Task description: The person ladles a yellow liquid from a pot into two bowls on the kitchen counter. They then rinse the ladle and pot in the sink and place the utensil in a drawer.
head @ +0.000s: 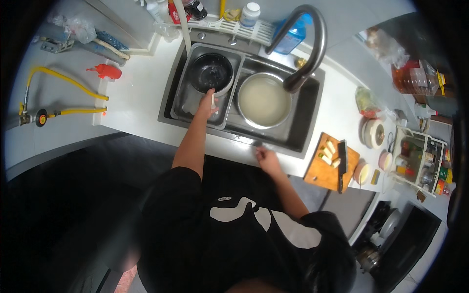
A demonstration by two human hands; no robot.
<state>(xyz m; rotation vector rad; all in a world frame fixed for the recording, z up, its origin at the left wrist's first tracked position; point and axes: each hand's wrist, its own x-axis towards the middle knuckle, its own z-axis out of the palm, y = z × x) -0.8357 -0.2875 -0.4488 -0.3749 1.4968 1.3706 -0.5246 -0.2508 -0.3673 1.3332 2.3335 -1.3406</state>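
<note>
My left hand (208, 105) grips the short pale handle of a saucepan with a dark interior (211, 71). The pan is in the grey rectangular basin (182, 108) set in the left part of the sink. My right hand (266, 158) hovers by the sink's front rim, fingers curled, with nothing seen in it. Between the hands and farther back, a round metal bowl (264, 100) of cloudy whitish liquid stands in the right part of the sink, partly under the grey curved faucet (293, 84).
Right of the sink, a wooden cutting board (316, 171) holds a knife (342, 161) and several pale cut pieces (327, 153). Beyond it stand small bowls (362, 173) and a lidded pot (373, 133). A blue bottle (291, 37) is behind the faucet; a red squeeze bottle (108, 71) is at left.
</note>
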